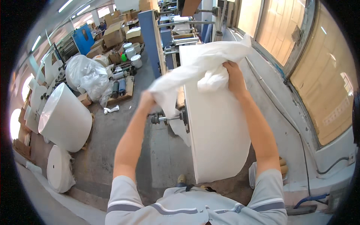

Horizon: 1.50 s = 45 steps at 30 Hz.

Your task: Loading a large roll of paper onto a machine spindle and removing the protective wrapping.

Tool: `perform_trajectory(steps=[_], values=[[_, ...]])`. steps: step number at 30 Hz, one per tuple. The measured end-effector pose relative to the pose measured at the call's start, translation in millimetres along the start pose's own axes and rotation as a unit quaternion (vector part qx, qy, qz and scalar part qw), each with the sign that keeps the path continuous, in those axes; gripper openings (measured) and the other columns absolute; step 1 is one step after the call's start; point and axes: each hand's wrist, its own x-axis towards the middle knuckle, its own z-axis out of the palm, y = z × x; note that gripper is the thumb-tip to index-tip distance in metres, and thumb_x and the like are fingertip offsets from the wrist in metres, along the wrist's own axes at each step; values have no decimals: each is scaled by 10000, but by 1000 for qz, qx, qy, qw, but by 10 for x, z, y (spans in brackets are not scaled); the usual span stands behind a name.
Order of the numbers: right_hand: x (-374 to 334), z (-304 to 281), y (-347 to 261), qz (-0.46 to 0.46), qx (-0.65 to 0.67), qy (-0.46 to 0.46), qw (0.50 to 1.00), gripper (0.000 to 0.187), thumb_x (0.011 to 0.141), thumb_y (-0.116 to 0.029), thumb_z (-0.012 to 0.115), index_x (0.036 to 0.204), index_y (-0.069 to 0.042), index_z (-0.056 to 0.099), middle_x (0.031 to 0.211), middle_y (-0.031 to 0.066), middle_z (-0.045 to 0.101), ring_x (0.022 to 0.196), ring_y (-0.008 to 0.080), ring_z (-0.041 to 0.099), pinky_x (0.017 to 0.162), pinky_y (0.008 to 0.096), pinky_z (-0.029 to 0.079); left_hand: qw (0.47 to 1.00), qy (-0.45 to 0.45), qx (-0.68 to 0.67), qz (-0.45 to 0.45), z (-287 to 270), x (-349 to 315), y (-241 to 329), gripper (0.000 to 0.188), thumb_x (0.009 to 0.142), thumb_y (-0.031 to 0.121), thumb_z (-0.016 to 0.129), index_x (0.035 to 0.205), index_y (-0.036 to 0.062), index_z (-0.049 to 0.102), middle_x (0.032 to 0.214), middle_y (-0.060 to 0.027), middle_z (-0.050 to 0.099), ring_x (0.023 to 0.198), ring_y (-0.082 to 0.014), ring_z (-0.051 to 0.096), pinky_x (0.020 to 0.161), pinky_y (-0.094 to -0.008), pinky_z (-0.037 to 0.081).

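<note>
A large white roll [219, 127] is mounted on a metal shaft [165, 119] in front of me. Above its top stretches a thin, loose white sheet [198, 63], twisted and partly smeared by motion; whether it is paper or film I cannot tell. My left hand [147, 100], blurred, is closed on the sheet's left end, left of the roll. My right hand [235, 77] grips a crumpled bunch of it over the roll, the fingertips partly hidden in the folds. A strip of white material hangs down beside the shaft.
A machine frame with a blue upright panel [149, 41] stands ahead. On the left are a big white roll [65, 118], a smaller roll [60, 168], clear plastic wrapping [88, 77], buckets [136, 61] and cardboard boxes [113, 34]. Windows [277, 32] and a cable run along the right wall.
</note>
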Motion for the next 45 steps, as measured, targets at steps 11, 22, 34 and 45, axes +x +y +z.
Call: perform_trajectory(steps=[11, 22, 34, 45], values=[[-279, -199, 1436, 9, -90, -12, 996, 397, 812, 31, 621, 1208, -1, 641, 1321, 159, 600, 1279, 314, 517, 1080, 396, 415, 755, -313, 372, 441, 3282, -1184, 3627, 336, 793, 88, 582, 1104, 110, 708, 991, -185, 710, 893, -325, 683, 802, -421, 536], [14, -1321, 620, 307, 265, 68, 911, 552, 911, -212, 703, 1372, 37, 529, 1274, 121, 628, 1169, 186, 592, 980, 291, 481, 657, -136, 534, 514, 3010, -564, 1472, 517, 797, 66, 550, 1307, 136, 584, 1419, -112, 518, 1403, -280, 386, 1175, -602, 172], [644, -474, -418, -34, -67, -113, 991, 444, 657, -137, 756, 1084, -45, 672, 1041, 185, 672, 1006, 378, 624, 890, 454, 493, 689, -200, 501, 485, 2729, -648, 1539, 456, 761, 62, 580, 1211, 82, 647, 1260, -143, 609, 1288, -329, 481, 1126, -519, 303], [-341, -718, -583, -13, 14, -176, 984, 321, 730, -97, 652, 1015, 46, 623, 1200, 195, 581, 1103, 405, 559, 957, 483, 451, 964, -100, 215, 123, 1164, -109, 1111, 954, 806, 735, 631, 1427, 26, 484, 1373, -207, 563, 1296, -312, 518, 1079, -379, 380]])
